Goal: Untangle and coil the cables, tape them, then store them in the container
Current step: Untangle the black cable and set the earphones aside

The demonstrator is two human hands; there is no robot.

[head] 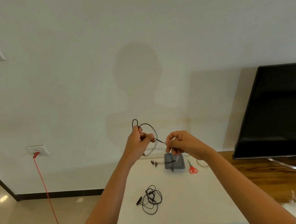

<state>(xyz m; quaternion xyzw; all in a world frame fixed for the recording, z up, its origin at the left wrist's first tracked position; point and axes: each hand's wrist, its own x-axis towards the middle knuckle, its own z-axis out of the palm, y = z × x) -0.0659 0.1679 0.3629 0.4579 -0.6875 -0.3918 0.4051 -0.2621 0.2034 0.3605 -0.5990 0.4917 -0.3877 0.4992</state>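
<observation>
Both my hands are raised above the white table (pixel 184 196). My left hand (pixel 139 142) grips a thin black cable (pixel 149 125) that loops above and to the right of its fingers. A straight stretch of that cable runs across to my right hand (pixel 179 143), which pinches it. A tangled black earphone cable (pixel 151 199) lies on the table near me. A grey square container (pixel 180 165) sits at the table's far side with a black cable piece lying in it.
Red-handled scissors (pixel 192 168) lie right of the container. A small pair of earbuds (pixel 154 163) lies left of it, and a thin cable loop (pixel 202 164) to the right. A black TV (pixel 275 110) stands on the wooden cabinet (pixel 271 178). A red cord (pixel 45 189) hangs from a wall socket.
</observation>
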